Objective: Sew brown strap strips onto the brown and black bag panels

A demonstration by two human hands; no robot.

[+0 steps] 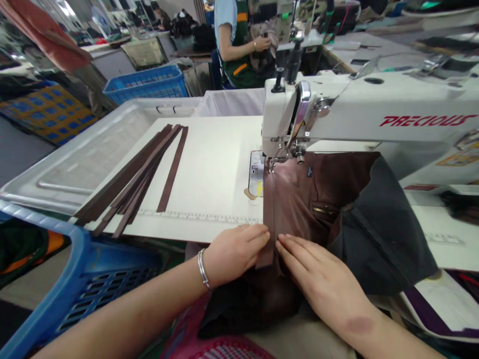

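A brown garment (295,199) with a dark grey lining (381,234) lies under the needle area of a white sewing machine (359,109). Along its left edge runs a brown fabric strip (267,249), its upper end at the presser foot (272,165). My left hand (235,252) is closed on the strip near its lower end, fingers curled together and thumb hidden. Just right of the strip, my right hand (318,269) rests with fingers stretched flat on the garment. A zipper (324,210) shows on the brown cloth.
Several loose brown strips (130,179) lie on the left of the white table (213,164), above a printed ruler (202,217). A blue basket (101,269) stands at the lower left, a clear plastic bin (93,144) behind. A co-worker (239,50) sits beyond the machine.
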